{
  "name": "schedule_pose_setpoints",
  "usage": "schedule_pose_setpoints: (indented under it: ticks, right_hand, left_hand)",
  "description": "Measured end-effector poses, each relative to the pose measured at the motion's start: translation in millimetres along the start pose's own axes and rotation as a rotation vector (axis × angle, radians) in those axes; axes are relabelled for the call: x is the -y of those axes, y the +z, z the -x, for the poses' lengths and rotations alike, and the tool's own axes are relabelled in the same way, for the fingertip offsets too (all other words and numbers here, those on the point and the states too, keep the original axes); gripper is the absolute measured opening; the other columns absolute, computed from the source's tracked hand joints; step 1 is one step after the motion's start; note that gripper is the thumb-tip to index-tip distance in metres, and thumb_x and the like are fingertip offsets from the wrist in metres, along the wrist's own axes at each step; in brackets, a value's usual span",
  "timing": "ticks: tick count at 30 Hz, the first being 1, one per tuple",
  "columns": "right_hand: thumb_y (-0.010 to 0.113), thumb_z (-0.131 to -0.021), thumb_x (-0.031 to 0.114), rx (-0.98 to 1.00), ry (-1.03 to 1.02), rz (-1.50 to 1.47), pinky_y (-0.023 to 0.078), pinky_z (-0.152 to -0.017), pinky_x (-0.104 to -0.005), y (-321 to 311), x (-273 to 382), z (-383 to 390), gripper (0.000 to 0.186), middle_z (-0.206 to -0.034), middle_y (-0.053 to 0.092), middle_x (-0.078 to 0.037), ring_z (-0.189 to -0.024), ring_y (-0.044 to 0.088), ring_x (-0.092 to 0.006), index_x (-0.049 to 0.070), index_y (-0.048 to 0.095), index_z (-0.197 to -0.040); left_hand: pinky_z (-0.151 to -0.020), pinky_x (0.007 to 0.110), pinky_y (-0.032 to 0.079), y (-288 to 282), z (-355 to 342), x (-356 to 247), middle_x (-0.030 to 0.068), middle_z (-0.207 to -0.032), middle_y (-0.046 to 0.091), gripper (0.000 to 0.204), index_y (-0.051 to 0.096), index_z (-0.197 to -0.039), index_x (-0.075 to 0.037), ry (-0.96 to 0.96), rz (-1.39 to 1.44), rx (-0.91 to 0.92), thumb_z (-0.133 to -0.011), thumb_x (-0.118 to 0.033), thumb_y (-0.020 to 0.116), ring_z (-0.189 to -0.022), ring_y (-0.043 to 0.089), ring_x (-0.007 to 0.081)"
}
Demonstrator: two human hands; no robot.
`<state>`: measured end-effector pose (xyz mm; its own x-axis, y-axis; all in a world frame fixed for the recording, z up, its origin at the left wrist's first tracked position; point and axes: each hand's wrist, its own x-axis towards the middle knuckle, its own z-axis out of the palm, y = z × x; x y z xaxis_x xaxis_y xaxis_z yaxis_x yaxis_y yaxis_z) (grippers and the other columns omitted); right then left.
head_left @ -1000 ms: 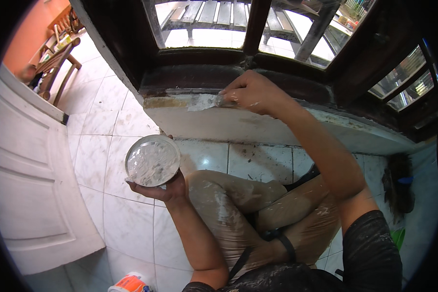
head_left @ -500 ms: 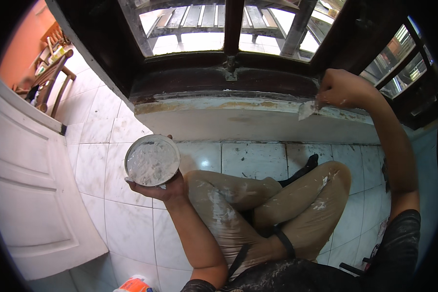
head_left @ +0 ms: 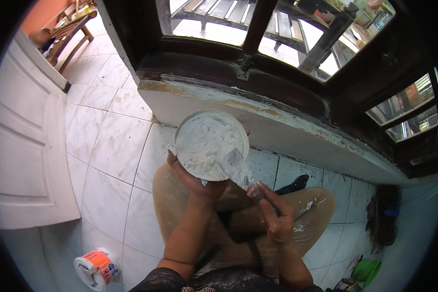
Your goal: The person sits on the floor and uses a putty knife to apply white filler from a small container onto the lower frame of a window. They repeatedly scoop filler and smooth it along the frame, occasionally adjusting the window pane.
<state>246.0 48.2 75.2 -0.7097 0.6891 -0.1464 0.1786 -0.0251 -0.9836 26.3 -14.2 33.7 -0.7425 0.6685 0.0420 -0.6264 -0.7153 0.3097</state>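
Note:
My left hand [head_left: 198,186] cups a round shallow pan [head_left: 176,137] from below, thumb along its left side. White putty [head_left: 202,141] is spread across the pan's inside. With my right hand [head_left: 279,219] I grip a putty knife [head_left: 235,163]; its putty-coated blade lies against the putty at the pan's lower right. Both hands are over my crossed legs, whose trousers [head_left: 180,214] carry white smears. Beyond the pan, a low wall ledge [head_left: 272,113] with patchy, worn paint runs beneath the dark window frame [head_left: 199,61].
A white panelled door [head_left: 29,146] stands at the left. On the tiled floor [head_left: 114,141], a white and orange tub [head_left: 97,269] lies at lower left and a green container [head_left: 366,271] at lower right. A wooden chair [head_left: 73,36] is at the far left.
My right hand has come from the ledge down to the pan with the putty knife. The pan in my left hand has moved right and nearer the ledge. The view has turned.

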Motion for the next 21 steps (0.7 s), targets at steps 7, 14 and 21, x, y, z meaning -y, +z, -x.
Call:
schedule_pose_setpoints:
  ticks: [7, 14, 21]
  right_hand:
    - [0.072, -0.111, 0.01, 0.068, 0.122, 0.21, 0.056, -0.107, -0.0304, -55.6, -6.0, 2.3, 0.041, -0.128, 0.084, -0.014, -0.118, 0.074, -0.0146, -0.003, 0.073, -0.15]
    - [0.075, -0.11, 0.013, 0.037, -0.11, 0.135, 0.059, -0.101, -0.0303, -26.8, 32.6, -30.8, 0.042, -0.125, 0.086, -0.014, -0.113, 0.077, -0.0155, -0.001, 0.073, -0.15]
    - [0.078, -0.107, 0.015, -0.108, -0.284, 0.447, 0.06, -0.09, -0.0309, -8.8, 68.9, -91.5, 0.041, -0.115, 0.087, -0.016, -0.097, 0.076, -0.0114, -0.001, 0.077, -0.145]
  left_hand:
    - [-0.123, 0.068, 0.049, -7.3, -13.7, -17.2, 0.0348, -0.166, 0.051, 0.108, 0.035, -0.175, -0.009, 0.168, -0.011, -0.119, -0.103, -0.089, 0.026, -0.149, 0.057, 0.0562]
    - [-0.12, 0.07, 0.052, -13.6, -22.7, -15.0, 0.0289, -0.159, 0.058, 0.1, 0.045, -0.168, -0.012, 0.171, -0.042, -0.077, -0.102, -0.086, 0.034, -0.14, 0.064, 0.0551]
    - [-0.125, 0.076, 0.046, -29.5, -32.4, -36.4, 0.0226, -0.161, 0.059, 0.097, 0.053, -0.165, -0.012, 0.305, -0.122, -0.122, -0.102, -0.084, 0.039, -0.147, 0.059, 0.0526]
